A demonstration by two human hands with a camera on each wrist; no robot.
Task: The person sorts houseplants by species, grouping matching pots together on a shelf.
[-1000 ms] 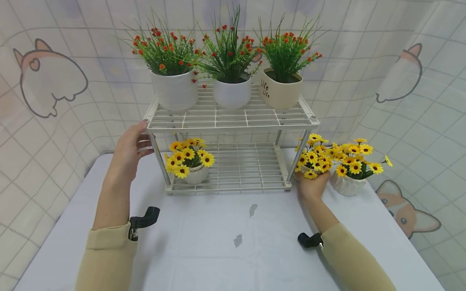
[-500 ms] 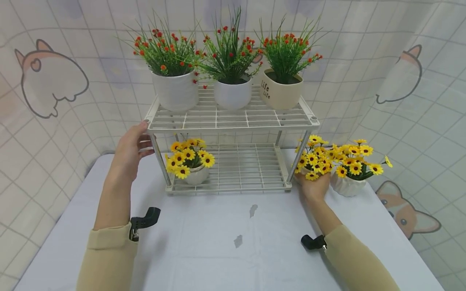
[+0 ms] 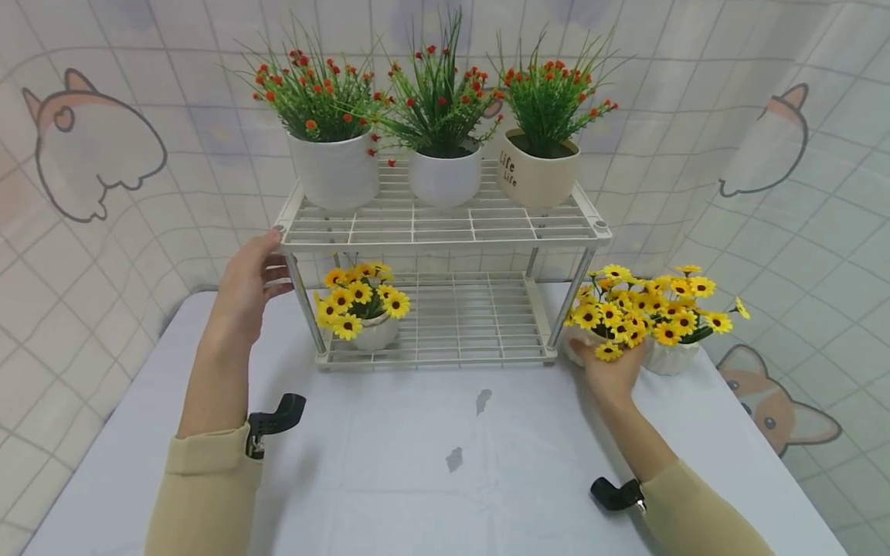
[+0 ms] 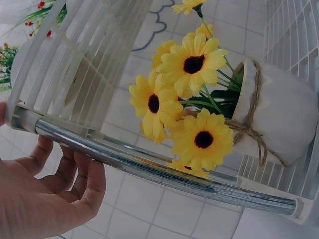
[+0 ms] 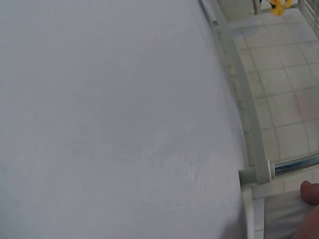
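Note:
My left hand (image 3: 245,289) holds the front left corner of a white two-tier wire rack (image 3: 445,247). In the left wrist view its curled fingers (image 4: 92,186) touch the metal post (image 4: 164,172), with the thumb at the shelf corner. Beside the rack's right post, my right hand (image 3: 615,377) grips a white pot of yellow artificial flowers (image 3: 612,315); blooms cover much of the pot. Another white pot of yellow flowers (image 3: 670,357) stands just right of it. A third potted yellow flower (image 3: 375,332), tied with twine, sits on the lower shelf's left side.
The upper shelf carries three pots of red-flowered plants: a white pot (image 3: 334,174), a smaller white pot (image 3: 445,181) and a cream pot (image 3: 538,177) lettered "Life". A white-covered table (image 3: 389,455) lies below. Behind hangs a tile-patterned curtain (image 3: 202,185).
My right hand has shifted slightly right and toward me, and the gripped flower pot has moved with it, away from the rack's post. My left hand keeps its place.

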